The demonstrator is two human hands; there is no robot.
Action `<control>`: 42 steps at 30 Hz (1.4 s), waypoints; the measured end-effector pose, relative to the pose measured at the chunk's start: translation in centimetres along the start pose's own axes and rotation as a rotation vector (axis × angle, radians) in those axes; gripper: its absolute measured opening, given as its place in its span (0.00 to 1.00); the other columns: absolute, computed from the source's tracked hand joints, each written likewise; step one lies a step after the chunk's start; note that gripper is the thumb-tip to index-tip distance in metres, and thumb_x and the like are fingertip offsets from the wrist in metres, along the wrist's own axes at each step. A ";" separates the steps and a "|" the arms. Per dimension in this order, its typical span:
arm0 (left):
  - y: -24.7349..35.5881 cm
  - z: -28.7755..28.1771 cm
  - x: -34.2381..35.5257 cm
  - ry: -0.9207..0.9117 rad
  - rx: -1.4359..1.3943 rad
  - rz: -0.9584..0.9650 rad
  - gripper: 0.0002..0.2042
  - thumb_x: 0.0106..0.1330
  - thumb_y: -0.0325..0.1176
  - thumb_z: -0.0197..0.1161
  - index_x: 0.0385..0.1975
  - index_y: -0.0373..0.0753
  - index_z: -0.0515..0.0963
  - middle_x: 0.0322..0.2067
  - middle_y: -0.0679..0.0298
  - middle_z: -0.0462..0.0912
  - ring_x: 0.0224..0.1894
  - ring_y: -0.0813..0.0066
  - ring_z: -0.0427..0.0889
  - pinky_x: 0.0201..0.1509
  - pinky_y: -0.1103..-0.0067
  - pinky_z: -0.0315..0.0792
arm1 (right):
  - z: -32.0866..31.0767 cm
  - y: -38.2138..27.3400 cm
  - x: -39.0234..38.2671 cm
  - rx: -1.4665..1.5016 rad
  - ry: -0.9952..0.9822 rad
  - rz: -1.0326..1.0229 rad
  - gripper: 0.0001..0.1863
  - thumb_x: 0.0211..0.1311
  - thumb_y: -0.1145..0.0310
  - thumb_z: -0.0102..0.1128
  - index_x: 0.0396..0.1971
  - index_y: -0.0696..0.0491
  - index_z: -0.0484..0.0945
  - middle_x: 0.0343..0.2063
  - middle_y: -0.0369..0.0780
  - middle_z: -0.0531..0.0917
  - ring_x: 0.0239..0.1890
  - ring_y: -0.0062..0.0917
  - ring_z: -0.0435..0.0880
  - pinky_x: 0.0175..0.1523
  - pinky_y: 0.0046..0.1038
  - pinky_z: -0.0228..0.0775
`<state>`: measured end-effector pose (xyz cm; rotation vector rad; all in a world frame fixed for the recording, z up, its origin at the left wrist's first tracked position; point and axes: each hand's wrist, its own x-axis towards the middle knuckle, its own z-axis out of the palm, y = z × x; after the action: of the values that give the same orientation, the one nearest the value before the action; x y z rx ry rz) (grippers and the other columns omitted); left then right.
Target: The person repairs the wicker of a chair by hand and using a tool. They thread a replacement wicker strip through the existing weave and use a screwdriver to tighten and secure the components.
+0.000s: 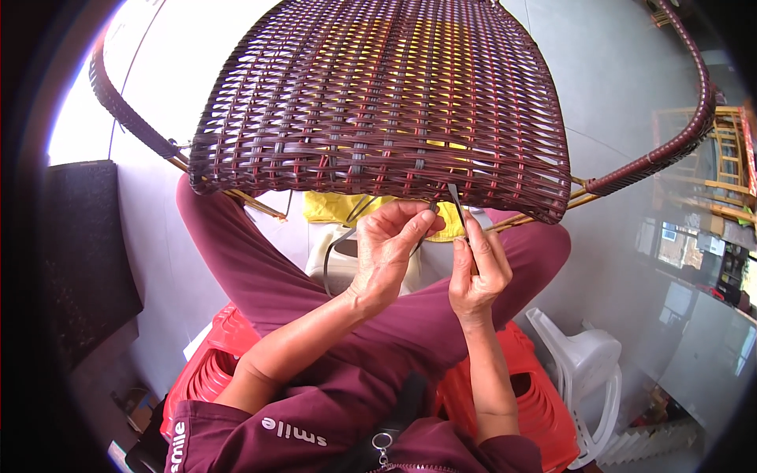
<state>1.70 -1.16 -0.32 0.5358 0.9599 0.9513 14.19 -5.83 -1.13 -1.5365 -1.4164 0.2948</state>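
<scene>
A maroon woven rattan seat (378, 102), with grey and red strands running through it, fills the upper view between curved wrapped arms (646, 169). My left hand (390, 248) is just below the seat's lower edge, fingers pinched on a dark weaving strip (434, 207). To its right, my right hand (479, 272) is closed on a thin flat-tipped tool (456, 201), its tip at the woven edge. Loose strips hang beneath the seat, behind my left hand, over a yellow cloth (319, 206) and a pale plastic object (341, 260), which is partly hidden.
My crossed legs in maroon trousers lie below the seat. Red plastic stools (536, 422) are either side of me, with a white plastic chair (583, 355) at right. A dark panel (88, 244) stands at left; wooden furniture (710, 158) is at far right.
</scene>
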 end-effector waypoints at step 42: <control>7.8 0.4 3.4 -0.122 1.268 1.038 0.07 0.50 0.23 0.67 0.29 0.39 0.79 0.28 0.65 0.75 0.32 0.66 0.72 0.37 0.73 0.65 | -7.8 -6.8 9.5 -0.364 -0.568 0.046 0.12 0.56 0.78 0.57 0.40 0.60 0.80 0.22 0.46 0.80 0.22 0.36 0.79 0.30 0.30 0.69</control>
<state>-0.55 5.71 4.24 2.2885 1.0958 1.0670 18.41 -2.56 11.84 -1.8718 -1.9588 0.5575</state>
